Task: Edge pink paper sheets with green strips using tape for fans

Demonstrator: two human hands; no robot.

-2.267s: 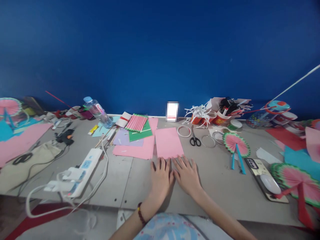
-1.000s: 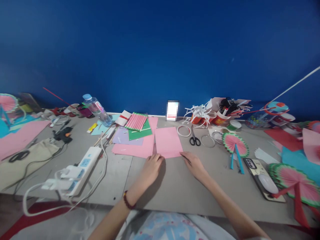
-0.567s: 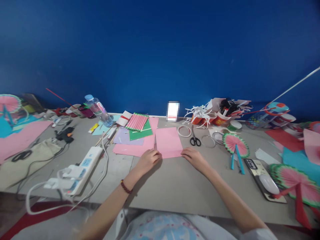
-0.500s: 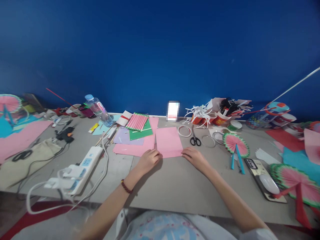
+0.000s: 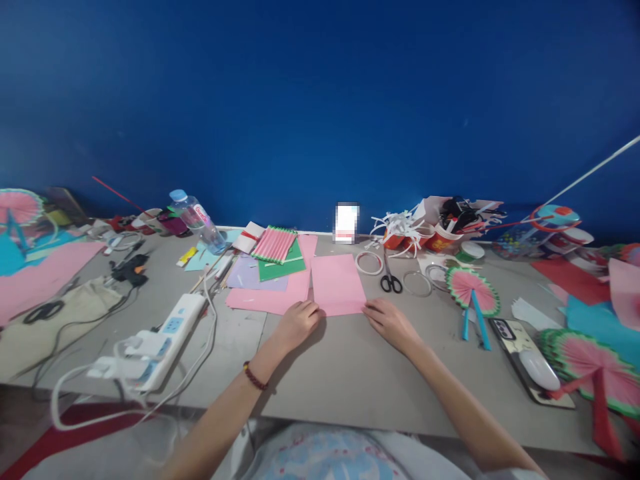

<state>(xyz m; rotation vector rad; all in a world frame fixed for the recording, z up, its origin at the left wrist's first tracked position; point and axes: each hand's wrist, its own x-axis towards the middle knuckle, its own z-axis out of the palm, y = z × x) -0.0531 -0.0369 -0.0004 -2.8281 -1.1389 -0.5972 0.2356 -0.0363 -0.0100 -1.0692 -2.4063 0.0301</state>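
Note:
A pink sheet of paper (image 5: 339, 281) lies flat on the grey table in front of me, its near edge slightly raised between my hands. At the near left corner, my left hand (image 5: 299, 323) is closed, fingertips pinching the edge. My right hand (image 5: 390, 322) grips the near right corner the same way, its thumb mostly hidden. Left of the sheet, a larger pink paper (image 5: 260, 301) lies under a lilac sheet (image 5: 245, 275) and a green sheet (image 5: 290, 267). On top rests a pleated pink paper with green edges (image 5: 275, 244).
Black-handled scissors (image 5: 391, 283) and a roll of white tape (image 5: 369, 263) lie beyond my right hand. A finished paper fan (image 5: 473, 291) and a phone with a mouse on it (image 5: 530, 363) are farther right. A power strip (image 5: 173, 337) with cables lies left; a bottle (image 5: 199, 217) leans behind.
Both hands stay at the near corners of the pink sheet. The right hand has shifted very slightly; the paper has hardly moved.

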